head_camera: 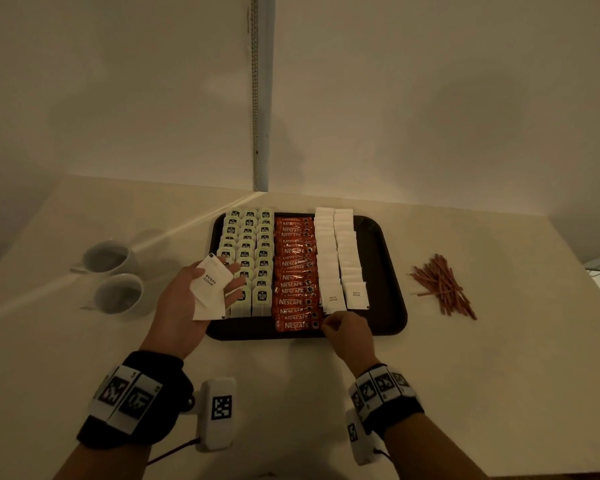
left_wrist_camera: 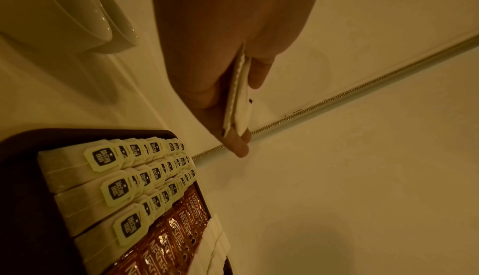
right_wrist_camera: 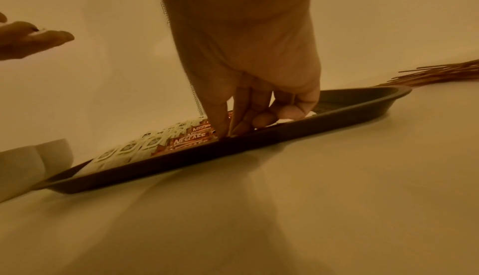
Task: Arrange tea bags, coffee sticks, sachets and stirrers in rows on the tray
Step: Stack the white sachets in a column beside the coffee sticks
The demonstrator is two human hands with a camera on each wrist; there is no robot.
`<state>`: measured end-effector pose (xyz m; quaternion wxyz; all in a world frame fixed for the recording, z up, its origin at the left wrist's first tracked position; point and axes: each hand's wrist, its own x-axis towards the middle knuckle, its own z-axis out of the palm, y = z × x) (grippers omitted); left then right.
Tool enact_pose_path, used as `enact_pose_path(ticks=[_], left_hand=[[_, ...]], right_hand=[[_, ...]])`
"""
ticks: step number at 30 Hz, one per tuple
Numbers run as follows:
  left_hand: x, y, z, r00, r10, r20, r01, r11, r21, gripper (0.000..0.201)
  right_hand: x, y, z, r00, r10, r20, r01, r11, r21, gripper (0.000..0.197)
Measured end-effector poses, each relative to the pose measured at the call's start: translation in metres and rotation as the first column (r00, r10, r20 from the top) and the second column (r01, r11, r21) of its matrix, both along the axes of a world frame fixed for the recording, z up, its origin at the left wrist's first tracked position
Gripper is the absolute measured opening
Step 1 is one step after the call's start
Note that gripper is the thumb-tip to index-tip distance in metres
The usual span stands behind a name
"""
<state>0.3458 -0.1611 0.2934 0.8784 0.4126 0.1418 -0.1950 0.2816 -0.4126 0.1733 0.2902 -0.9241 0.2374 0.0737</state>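
A dark tray (head_camera: pixel 381 271) holds three columns of tea bags (head_camera: pixel 246 258), a column of red coffee sticks (head_camera: pixel 295 271) and two columns of white sugar sachets (head_camera: pixel 336 258). My left hand (head_camera: pixel 179 303) hovers palm up over the tray's front left, holding a few sugar sachets (head_camera: pixel 210 282) that are pinched edge-on (left_wrist_camera: pixel 238 103) in the left wrist view. My right hand (head_camera: pixel 326 327) is curled at the tray's front edge. Its fingertips (right_wrist_camera: pixel 223 132) touch the tray floor beside the end of the front coffee stick (right_wrist_camera: pixel 189 140), and nothing shows between them.
Red-brown stirrers (head_camera: pixel 442 285) lie in a loose pile on the table right of the tray. Two white cups (head_camera: pixel 108 256) (head_camera: pixel 120 294) stand to the tray's left. A wall with a hanging bead chain (head_camera: pixel 255 98) rises behind the table.
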Motion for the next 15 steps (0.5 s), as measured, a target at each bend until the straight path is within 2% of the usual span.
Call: enact_pose_path(ticks=[7, 15], left_hand=[[-0.0016, 0.0048, 0.0009, 1.0, 0.007, -0.011, -0.007, 1.0, -0.011, 0.031], [-0.0041, 0.0032, 0.003, 1.0, -0.004, -0.023, 0.003, 1.0, -0.018, 0.031]], right_hand=[[-0.0022, 0.0016, -0.0012, 0.999, -0.044, 0.025, 0.044, 0.999, -0.001, 0.027], [-0.0036, 0.0049, -0.0013, 0.999, 0.023, 0.029, -0.021, 0.998, -0.051, 0.024]])
